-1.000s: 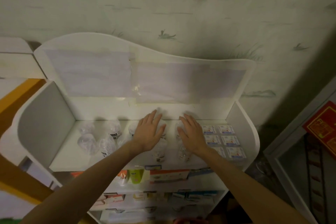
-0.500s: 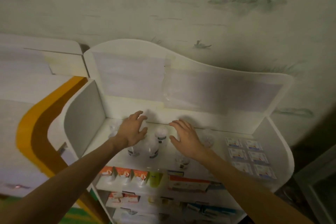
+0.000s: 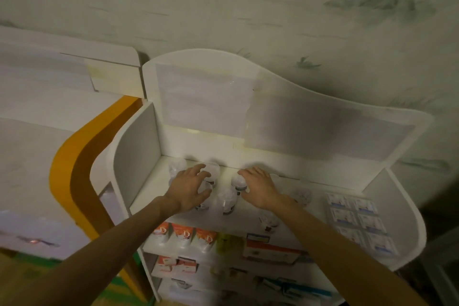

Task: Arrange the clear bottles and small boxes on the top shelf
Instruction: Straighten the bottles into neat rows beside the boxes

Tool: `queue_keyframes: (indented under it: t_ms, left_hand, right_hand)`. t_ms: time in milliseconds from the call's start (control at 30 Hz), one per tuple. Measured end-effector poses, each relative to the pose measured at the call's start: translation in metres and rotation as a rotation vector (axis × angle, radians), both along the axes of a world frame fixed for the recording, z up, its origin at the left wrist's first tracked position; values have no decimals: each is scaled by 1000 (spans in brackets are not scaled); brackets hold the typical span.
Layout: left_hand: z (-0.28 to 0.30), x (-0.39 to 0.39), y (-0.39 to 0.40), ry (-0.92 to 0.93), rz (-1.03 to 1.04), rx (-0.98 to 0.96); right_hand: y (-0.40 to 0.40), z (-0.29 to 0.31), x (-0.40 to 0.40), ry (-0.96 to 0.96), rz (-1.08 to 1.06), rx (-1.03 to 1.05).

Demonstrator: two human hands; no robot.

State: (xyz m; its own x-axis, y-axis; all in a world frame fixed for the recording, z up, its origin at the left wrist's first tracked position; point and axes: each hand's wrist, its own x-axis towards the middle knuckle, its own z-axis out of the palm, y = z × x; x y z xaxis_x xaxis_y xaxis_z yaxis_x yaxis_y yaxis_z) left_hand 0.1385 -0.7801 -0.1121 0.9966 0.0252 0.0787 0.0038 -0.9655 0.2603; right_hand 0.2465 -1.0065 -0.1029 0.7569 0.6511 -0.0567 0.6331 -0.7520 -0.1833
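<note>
Top shelf [image 3: 154, 196]: I see my left hand [image 3: 187, 190] curled over clear bottles [image 3: 224, 200] at the left; right hand [image 3: 259, 189] grasps one bottle's cap. Small boxes [image 3: 357, 221] lie gridded at right; their print is unreadable. Orange packs [image 3: 183, 232] below show "D".

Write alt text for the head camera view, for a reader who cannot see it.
Two bare hands reach into a white top shelf: the left hand curls over a clear bottle and the right hand over another among several clear bottles. Small boxes lie in rows at the shelf's right end, and orange cartons stand on the shelf below.
</note>
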Motion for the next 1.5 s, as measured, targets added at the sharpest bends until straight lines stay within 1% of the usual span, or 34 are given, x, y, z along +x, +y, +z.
queue_keyframes:
  t_ms: [133,300,367,533,767,900,1000,1033,1100,1200,1333,1400,1500]
  left_hand:
    - [-5,-5,2,0,-49,9]
    - [-11,-9,2,12,-71,37]
    - [-10,-8,2,-6,-85,42]
    - [-5,1,-7,-65,-143,60]
    - [-8,21,-36,-2,-148,126]
    - [-6,29,-40,-30,-184,95]
    - [0,32,-42,-14,-155,86]
    - [3,34,-41,-10,-128,49]
    - [8,35,-40,-12,-60,-98]
    - [17,34,-38,-75,8,-347]
    - [28,32,-34,-122,97,-586]
    - [27,33,-30,-130,126,-684]
    - [26,34,-24,-141,156,-763]
  right_hand:
    - [2,-7,-2,-11,-31,40]
    - [4,-11,-5,-109,-67,74]
    - [5,-12,-5,-112,-77,106]
    - [2,-4,-8,-87,-139,251]
    - [-7,13,-16,-77,-230,457]
    - [-19,21,-19,-36,-300,600]
    - [-28,22,-17,-6,-356,679]
    - [-30,24,-17,11,-373,709]
    - [-33,27,-16,49,-401,762]
    - [-36,32,-16,78,-458,839]
    - [-33,31,-13,133,-527,936]
    - [-31,30,-11,153,-565,928]
    - [-28,27,-8,192,-572,900]
